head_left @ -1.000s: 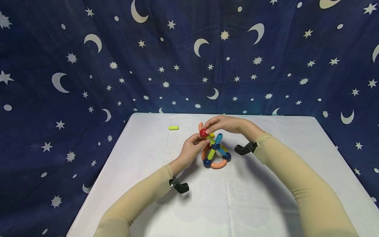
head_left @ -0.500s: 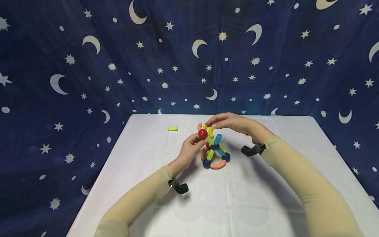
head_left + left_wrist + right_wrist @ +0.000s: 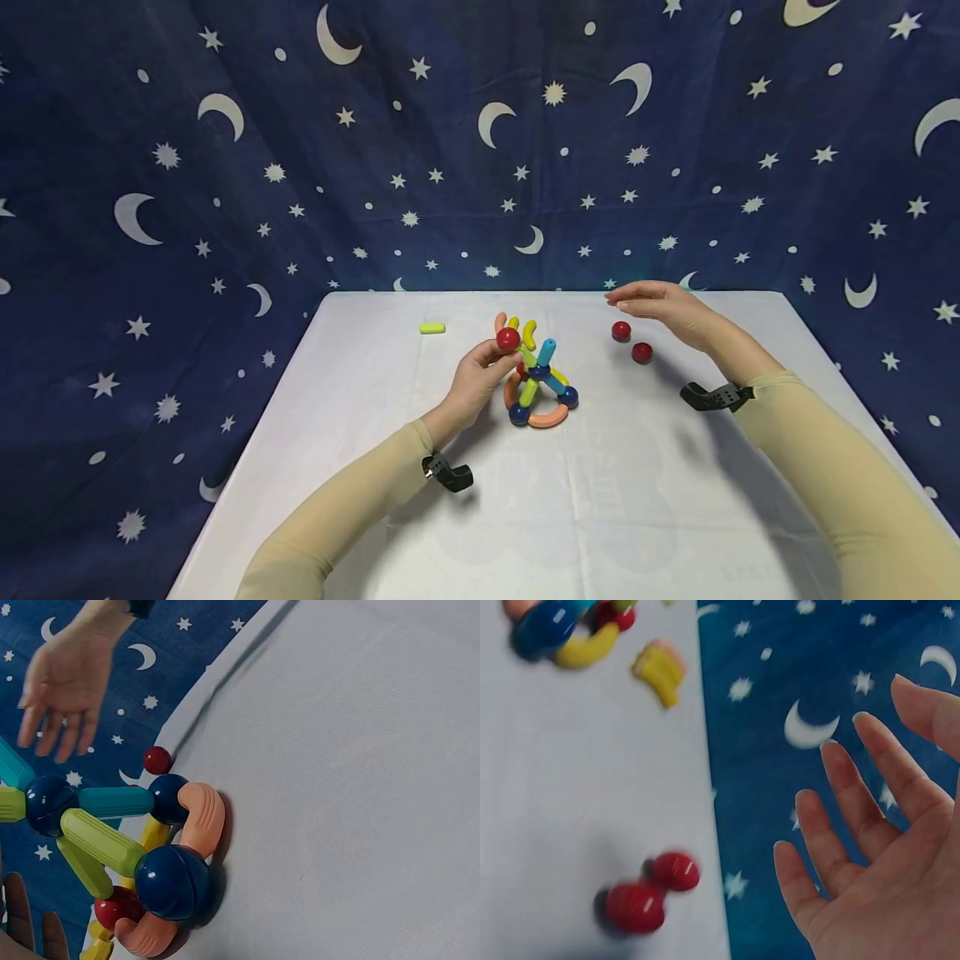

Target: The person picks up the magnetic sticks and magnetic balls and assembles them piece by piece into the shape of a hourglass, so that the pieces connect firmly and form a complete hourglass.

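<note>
White table (image 3: pixel 637 500) runs broad from the near side up to 1 frame (image 3: pixel 529 392), 3 blue balls (image 3: pixel 518 414) and 2 red balls (image 3: pixel 507 339) visible in it, well apart from the side edges (image 3: pixel 259 437); left hand (image 3: pixel 471 387) pinches it between thumb and fingers at its upper red-ball end. Behind it lie 2 yellow curves (image 3: pixel 529 335) and 1 orange curve (image 3: pixel 500 322), with 2 loose red balls (image 3: pixel 621 332) to the right, 1 green stick (image 3: pixel 432 328) to the left. Right hand (image 3: pixel 671 312) hovers near the loose red balls, fingers straight, slightly parted, toward the far edge, blue backdrop (image 3: pixel 457 192) beyond.
</note>
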Demonstrator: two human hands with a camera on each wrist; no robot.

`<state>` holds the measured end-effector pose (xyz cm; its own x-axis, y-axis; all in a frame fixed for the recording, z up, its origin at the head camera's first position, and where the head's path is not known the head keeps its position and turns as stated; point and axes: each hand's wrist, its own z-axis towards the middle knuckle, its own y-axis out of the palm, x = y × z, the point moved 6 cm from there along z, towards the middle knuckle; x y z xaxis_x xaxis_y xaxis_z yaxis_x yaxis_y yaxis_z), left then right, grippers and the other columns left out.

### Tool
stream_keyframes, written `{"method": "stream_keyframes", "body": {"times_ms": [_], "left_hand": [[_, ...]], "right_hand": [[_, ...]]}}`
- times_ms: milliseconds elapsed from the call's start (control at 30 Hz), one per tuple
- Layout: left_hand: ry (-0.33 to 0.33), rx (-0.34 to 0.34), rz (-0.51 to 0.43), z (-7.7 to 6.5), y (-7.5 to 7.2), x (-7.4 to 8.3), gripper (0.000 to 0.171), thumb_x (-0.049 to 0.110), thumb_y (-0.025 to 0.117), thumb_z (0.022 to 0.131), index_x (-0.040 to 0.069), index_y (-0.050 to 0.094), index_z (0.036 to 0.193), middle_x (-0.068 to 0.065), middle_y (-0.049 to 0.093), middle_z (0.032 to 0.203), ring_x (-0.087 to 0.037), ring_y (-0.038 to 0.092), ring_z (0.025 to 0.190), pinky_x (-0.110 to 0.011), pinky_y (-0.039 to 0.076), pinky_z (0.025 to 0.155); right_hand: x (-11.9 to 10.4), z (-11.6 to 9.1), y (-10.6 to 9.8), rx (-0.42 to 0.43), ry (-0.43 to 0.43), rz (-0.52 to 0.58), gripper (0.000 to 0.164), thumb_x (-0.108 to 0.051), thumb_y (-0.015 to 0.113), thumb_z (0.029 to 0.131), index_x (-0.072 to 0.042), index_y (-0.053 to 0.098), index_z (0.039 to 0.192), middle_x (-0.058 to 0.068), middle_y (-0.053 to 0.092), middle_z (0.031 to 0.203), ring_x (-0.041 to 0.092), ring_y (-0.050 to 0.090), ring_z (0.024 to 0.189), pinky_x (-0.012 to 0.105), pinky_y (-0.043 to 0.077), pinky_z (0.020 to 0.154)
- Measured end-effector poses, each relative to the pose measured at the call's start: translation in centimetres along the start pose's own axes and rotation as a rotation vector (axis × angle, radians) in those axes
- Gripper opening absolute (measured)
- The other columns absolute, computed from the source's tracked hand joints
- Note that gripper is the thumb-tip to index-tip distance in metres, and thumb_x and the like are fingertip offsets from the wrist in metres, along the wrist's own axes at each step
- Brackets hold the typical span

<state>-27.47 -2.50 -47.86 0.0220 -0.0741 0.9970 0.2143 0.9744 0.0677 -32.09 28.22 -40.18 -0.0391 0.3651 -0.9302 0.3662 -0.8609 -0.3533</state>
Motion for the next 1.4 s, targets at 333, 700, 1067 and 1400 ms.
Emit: {"method": "stream_keyframes", "body": {"times_ms": [333,700,1067,1400], "left_hand": [[-0.018,0.000,-0.006,0.0,-0.1,0.1,0.028,0.021,0.077,0.094,0.007,0.071,0.118,-0.004,0.068,0.117,-0.020,0.056,0.118,-0.043,0.041,0.106],[-0.033,-0.009,0.030,0.0,-0.3,0.0,0.029,0.019,0.074,0.096,0.005,0.069,0.120,0.001,0.068,0.115,-0.018,0.057,0.117,-0.045,0.041,0.108],[-0.037,-0.013,0.023,-0.1,-0.2,0.1,0.029,0.020,0.074,0.096,0.005,0.069,0.120,-0.001,0.068,0.117,-0.019,0.056,0.118,-0.046,0.039,0.109],[-0.036,-0.026,0.026,-1.2,0.2,2.7,0.027,0.013,0.072,0.096,0.000,0.068,0.120,0.001,0.068,0.113,-0.017,0.057,0.115,-0.044,0.042,0.107]], "right_hand": [[4.7,-2.1,-1.8,0.085,0.056,-0.028,0.049,-0.036,0.065,0.101,-0.006,0.060,0.139,0.004,0.061,0.139,0.009,0.054,0.122,0.049,0.035,0.114],[8.8,-3.3,-1.7,0.166,0.106,-0.162,0.054,-0.036,0.070,0.099,-0.003,0.058,0.141,0.019,0.058,0.141,0.019,0.050,0.124,0.056,0.030,0.112],[10.2,-3.8,-1.7,0.199,0.123,-0.155,0.055,-0.036,0.070,0.099,-0.004,0.057,0.142,0.021,0.055,0.144,0.034,0.044,0.132,0.058,0.028,0.113],[11.2,-3.7,-1.6,0.219,0.142,-0.175,0.062,-0.042,0.073,0.095,-0.005,0.057,0.142,0.021,0.058,0.140,0.025,0.050,0.123,0.049,0.035,0.104]]}}
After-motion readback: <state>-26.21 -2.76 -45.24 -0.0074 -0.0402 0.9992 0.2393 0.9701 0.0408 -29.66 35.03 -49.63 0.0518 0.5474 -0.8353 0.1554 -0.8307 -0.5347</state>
